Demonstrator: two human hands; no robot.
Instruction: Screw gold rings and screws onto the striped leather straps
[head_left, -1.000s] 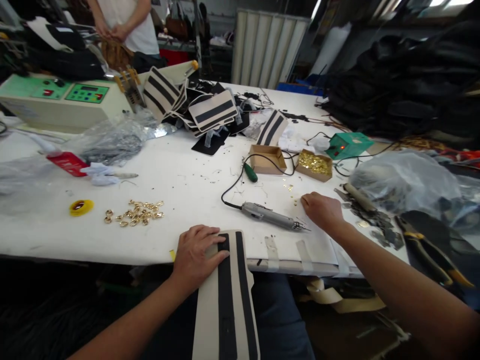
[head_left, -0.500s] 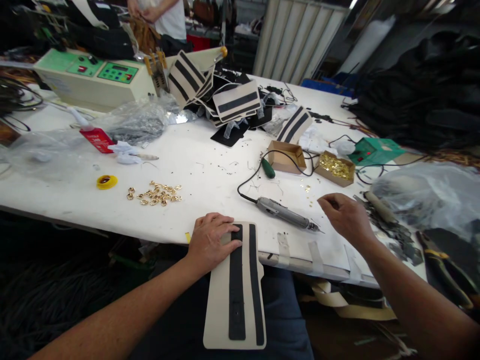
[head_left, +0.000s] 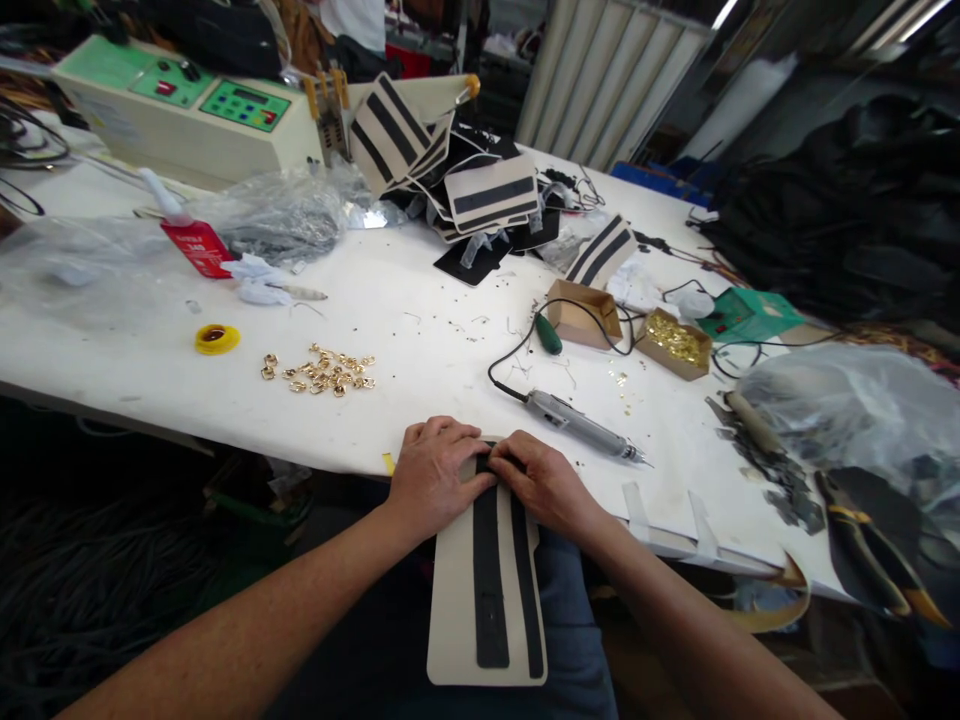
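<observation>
A beige panel (head_left: 454, 600) with two dark strips lies partly on the table's front edge and partly over my lap. My left hand (head_left: 441, 468) grips its upper left part, fingers on top near the end of the wider dark strip (head_left: 490, 570). At that same end, my right hand (head_left: 541, 480) has its thumb and fingertips pinched together over the strip; anything between them is too small to make out. A grey electric screwdriver (head_left: 581, 424) rests to the right of my hands, and gold-coloured clasps (head_left: 330, 370) are scattered to the left.
Behind are a cardboard box (head_left: 581, 318), a box of gold pieces (head_left: 675, 345), a green-handled tool (head_left: 548, 335) and stacked striped panels (head_left: 491, 195). Yellow tape (head_left: 217, 339) and a red bottle (head_left: 196, 247) lie left. Pliers (head_left: 874, 560) are far right.
My right hand has moved left from beside the screwdriver to the panel's upper end, next to my left hand. My left hand still holds the panel. The view has shifted slightly.
</observation>
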